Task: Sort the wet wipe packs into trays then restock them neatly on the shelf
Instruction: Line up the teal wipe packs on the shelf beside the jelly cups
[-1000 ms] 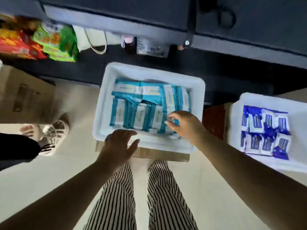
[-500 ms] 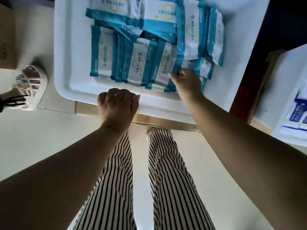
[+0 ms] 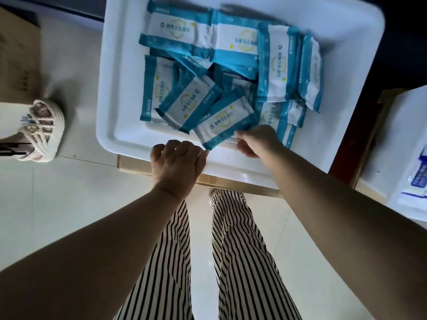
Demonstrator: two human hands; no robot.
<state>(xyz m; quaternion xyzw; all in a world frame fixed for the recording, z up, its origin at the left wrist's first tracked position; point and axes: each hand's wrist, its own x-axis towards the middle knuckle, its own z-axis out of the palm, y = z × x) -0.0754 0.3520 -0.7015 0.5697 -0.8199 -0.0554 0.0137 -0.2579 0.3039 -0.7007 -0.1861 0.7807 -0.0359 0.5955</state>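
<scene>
A white tray [image 3: 108,135] in front of me holds several teal-and-white wet wipe packs [image 3: 233,38], some lying in rows, some tilted. My right hand [image 3: 256,140] pinches the near corner of one tilted teal pack [image 3: 223,120] that lies on top of the others at the tray's front. My left hand [image 3: 176,161] grips the tray's near rim with curled fingers. A second white tray [image 3: 397,139] at the right edge holds blue-and-white packs [image 3: 419,179], mostly cut off by the frame.
The first tray rests on a cardboard box [image 3: 134,163]. Another person's foot in a woven sandal [image 3: 40,130] stands on the pale floor at the left, beside a brown carton [image 3: 16,58]. My striped trouser legs [image 3: 233,250] are below the tray.
The view has come closer to the tray. My right hand has pulled one teal pack loose, and it now lies tilted on top. My left hand went from hovering open to gripping the rim.
</scene>
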